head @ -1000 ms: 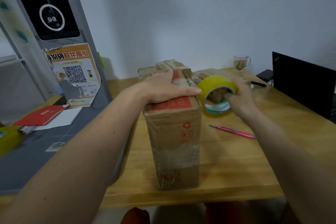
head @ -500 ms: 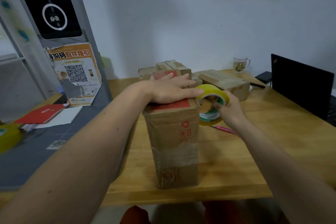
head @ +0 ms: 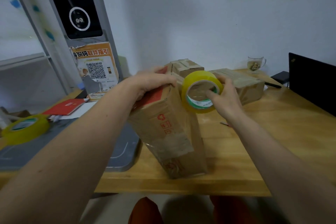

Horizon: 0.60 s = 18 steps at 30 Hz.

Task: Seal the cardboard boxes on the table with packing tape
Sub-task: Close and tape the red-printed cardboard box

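Two grips share the risk: my left hand (head: 154,82) clamps the tilted box (head: 167,129) on the table (head: 272,151), my right hand (head: 224,94) grasps the roll (head: 201,91) just beside it, and a hard tug could topple it.

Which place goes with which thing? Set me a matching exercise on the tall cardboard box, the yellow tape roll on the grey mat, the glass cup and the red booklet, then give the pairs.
Things:
1. tall cardboard box
2. yellow tape roll on the grey mat
3. glass cup
4. red booklet

Places or states:
A. far back by the wall, near the black laptop screen
B. far left, lying flat
C. tilted, top gripped by the left hand
D. below the orange QR poster

Pairs: 1-C, 2-B, 3-A, 4-D
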### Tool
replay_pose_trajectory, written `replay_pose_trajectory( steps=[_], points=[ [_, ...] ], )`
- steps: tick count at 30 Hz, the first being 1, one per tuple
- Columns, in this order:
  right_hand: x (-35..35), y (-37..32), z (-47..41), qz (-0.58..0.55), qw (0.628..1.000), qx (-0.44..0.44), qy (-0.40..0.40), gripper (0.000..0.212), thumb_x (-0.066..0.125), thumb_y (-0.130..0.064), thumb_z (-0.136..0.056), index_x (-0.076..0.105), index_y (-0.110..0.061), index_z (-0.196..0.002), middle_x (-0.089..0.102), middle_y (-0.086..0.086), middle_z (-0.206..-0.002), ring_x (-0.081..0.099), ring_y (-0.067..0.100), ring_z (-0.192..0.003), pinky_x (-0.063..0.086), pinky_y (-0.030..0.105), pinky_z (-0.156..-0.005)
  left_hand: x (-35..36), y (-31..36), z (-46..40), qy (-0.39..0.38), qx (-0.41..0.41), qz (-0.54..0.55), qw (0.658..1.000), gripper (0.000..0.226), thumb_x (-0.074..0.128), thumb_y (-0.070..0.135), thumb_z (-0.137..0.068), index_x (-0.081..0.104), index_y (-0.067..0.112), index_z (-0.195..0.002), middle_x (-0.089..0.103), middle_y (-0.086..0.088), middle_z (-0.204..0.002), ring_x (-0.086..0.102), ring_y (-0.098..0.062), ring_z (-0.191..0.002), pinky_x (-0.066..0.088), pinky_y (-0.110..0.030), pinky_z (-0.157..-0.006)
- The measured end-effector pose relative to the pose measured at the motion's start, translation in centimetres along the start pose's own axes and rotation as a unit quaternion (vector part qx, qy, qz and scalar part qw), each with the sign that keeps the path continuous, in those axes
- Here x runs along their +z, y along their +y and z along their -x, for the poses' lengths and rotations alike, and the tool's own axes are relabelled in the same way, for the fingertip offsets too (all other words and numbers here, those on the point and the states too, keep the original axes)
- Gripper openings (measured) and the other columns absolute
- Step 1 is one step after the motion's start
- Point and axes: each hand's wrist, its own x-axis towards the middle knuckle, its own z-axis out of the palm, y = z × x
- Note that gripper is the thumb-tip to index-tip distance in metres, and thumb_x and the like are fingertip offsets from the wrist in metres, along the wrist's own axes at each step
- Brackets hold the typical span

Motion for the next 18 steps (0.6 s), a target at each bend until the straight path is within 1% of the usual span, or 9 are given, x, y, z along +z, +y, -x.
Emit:
replay_pose_trajectory(
  steps=[3, 5, 7, 9, 12, 13, 15, 16, 18],
  points=[
    [0.4, -1.1, 0.3, -0.059, 0.996, 0.03, 0.055, 0.054, 0.07, -0.022, -0.086, 0.045, -0.018, -0.133, 0.055, 0.0, -0.123, 0.052, 0.017, -0.112, 0.046, 0.035, -0.092, -0.6, -1.3, 0.6, 0.032, 0.012, 0.169, 0.985, 0.083, 0.084, 0.031, -0.061, 0.053, 0.035, -0.138, 0.067, -0.002, -0.113, 0.068, -0.023, -0.096, 0.057, -0.031, -0.076],
    [0.5, -2.1, 0.0, -0.092, 0.993, 0.031, 0.072, 0.048, 0.069, -0.02, -0.085, 0.049, -0.016, -0.128, 0.058, 0.002, -0.117, 0.057, 0.018, -0.106, 0.05, 0.037, -0.09, -0.4, -2.1, 0.7, 0.024, 0.013, 0.259, 0.965, 0.088, 0.084, 0.023, -0.059, 0.051, 0.03, -0.141, 0.069, -0.006, -0.116, 0.069, -0.025, -0.101, 0.058, -0.039, -0.087],
    [0.5, -3.1, -0.3, -0.11, 0.991, 0.015, 0.069, 0.04, 0.067, -0.019, -0.085, 0.051, -0.019, -0.123, 0.06, -0.003, -0.104, 0.06, 0.011, -0.094, 0.049, 0.028, -0.078, 0.4, -3.3, 0.9, 0.012, 0.016, 0.33, 0.944, 0.097, 0.082, 0.021, -0.052, 0.049, 0.028, -0.143, 0.067, -0.008, -0.124, 0.067, -0.026, -0.108, 0.055, -0.044, -0.094],
    [0.6, -3.7, -0.4, -0.105, 0.993, -0.001, 0.049, 0.039, 0.065, -0.02, -0.086, 0.049, -0.021, -0.122, 0.058, -0.005, -0.1, 0.058, 0.007, -0.089, 0.046, 0.024, -0.075, 2.0, -5.1, 1.0, 0.006, 0.017, 0.381, 0.924, 0.091, 0.08, 0.019, -0.056, 0.051, 0.027, -0.141, 0.073, -0.003, -0.115, 0.072, -0.019, -0.099, 0.059, -0.034, -0.081],
    [1.4, -3.1, 0.2, -0.068, 0.998, 0.007, -0.009, 0.038, 0.064, -0.018, -0.089, 0.048, -0.018, -0.123, 0.056, 0.0, -0.11, 0.056, 0.013, -0.097, 0.043, 0.026, -0.081, 5.3, -8.4, 1.2, 0.019, -0.004, 0.443, 0.896, 0.048, 0.069, 0.011, -0.081, 0.061, 0.029, -0.124, 0.077, 0.011, -0.085, 0.073, -0.006, -0.072, 0.055, -0.021, -0.055],
    [1.9, -2.6, 0.5, -0.048, 0.998, 0.013, -0.037, 0.036, 0.064, -0.019, -0.089, 0.048, -0.018, -0.121, 0.056, -0.002, -0.108, 0.056, 0.013, -0.096, 0.043, 0.024, -0.077, 6.3, -9.4, 1.4, 0.017, -0.012, 0.465, 0.885, 0.041, 0.065, 0.011, -0.084, 0.064, 0.03, -0.121, 0.077, 0.01, -0.086, 0.073, -0.006, -0.074, 0.056, -0.023, -0.057],
    [2.8, -1.7, 1.2, -0.009, 0.995, 0.019, -0.097, 0.034, 0.064, -0.021, -0.091, 0.045, -0.021, -0.119, 0.055, -0.007, -0.099, 0.057, 0.011, -0.09, 0.046, 0.023, -0.07, 7.6, -11.2, 1.9, 0.006, -0.034, 0.493, 0.869, 0.045, 0.068, 0.02, -0.082, 0.064, 0.033, -0.125, 0.075, 0.002, -0.109, 0.071, -0.015, -0.098, 0.059, -0.035, -0.082],
    [3.2, -1.4, 1.5, 0.001, 0.992, 0.022, -0.121, 0.033, 0.063, -0.021, -0.092, 0.044, -0.023, -0.12, 0.054, -0.009, -0.097, 0.056, 0.011, -0.09, 0.047, 0.024, -0.07, 7.9, -11.9, 2.1, -0.003, -0.047, 0.493, 0.869, 0.054, 0.07, 0.025, -0.077, 0.061, 0.035, -0.13, 0.07, -0.004, -0.123, 0.064, -0.024, -0.114, 0.052, -0.043, -0.099],
    [4.1, -0.8, 2.0, 0.005, 0.988, 0.028, -0.151, 0.03, 0.059, -0.02, -0.095, 0.041, -0.026, -0.118, 0.053, -0.009, -0.097, 0.055, 0.01, -0.09, 0.045, 0.026, -0.069, 8.2, -13.0, 2.1, -0.015, -0.056, 0.475, 0.878, 0.067, 0.068, 0.031, -0.07, 0.057, 0.037, -0.135, 0.061, -0.01, -0.135, 0.051, -0.037, -0.129, 0.037, -0.05, -0.111]
  ],
)
